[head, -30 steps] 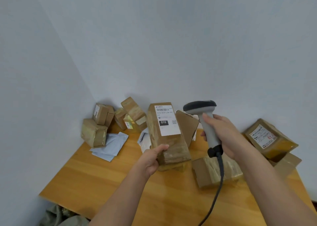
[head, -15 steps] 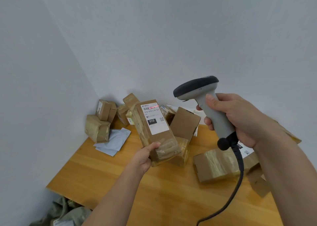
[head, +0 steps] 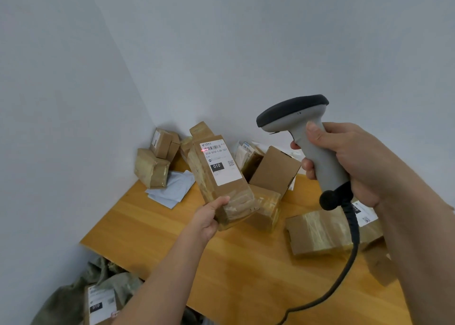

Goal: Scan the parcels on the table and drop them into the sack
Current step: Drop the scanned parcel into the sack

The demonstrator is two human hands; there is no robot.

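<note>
The left hand (head: pixel 209 220) holds a tall taped parcel (head: pixel 221 179) by its lower end, fingers wrapped round the base and thumb on the front face, lifting it clear of the counter (head: pixel 246 270) with its white label (head: pixel 219 162) turned up toward the camera. The right hand (head: pixel 344 157) is clenched round the grip of the grey scanner (head: pixel 302 130), whose cable trails down off the counter's near edge. Compared with a second ago, the scanner has risen and swung to aim down at the parcel, the parcel has tipped further back to the left, and a red scan line now falls across the left end of the barcode at the top of the label, where half a second ago it sat nearer the label's top right. That suggests the scan is happening at this moment or being lined up; whether the read has registered cannot be told. The sack (head: pixel 73 297) lies open below the counter's near left corner with one labelled parcel already inside, so the likely next step is to swing the left hand down and left and let go there. Several more parcels wait on the counter.
</note>
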